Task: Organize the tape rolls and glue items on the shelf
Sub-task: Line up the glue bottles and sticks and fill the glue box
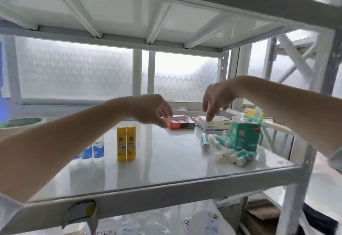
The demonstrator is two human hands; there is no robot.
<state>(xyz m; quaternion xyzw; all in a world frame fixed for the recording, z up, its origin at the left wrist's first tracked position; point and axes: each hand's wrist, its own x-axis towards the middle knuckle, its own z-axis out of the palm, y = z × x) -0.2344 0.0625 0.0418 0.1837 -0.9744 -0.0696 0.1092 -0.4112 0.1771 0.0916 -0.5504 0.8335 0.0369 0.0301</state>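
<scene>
- Both hands hang empty at the shelf's (166, 184) back: left hand (153, 111) loosely curled by the red box (180, 122), right hand (215, 97) spread above the white box (212, 123).
- Yellow glue sticks (126, 143) stand paired; teal glue sticks (235, 156) lie scattered, apparently unsorted.

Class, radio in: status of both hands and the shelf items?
Left hand open, at red box. Right hand open, over white box. Yellow glue sticks upright. Nothing blocking.
</scene>
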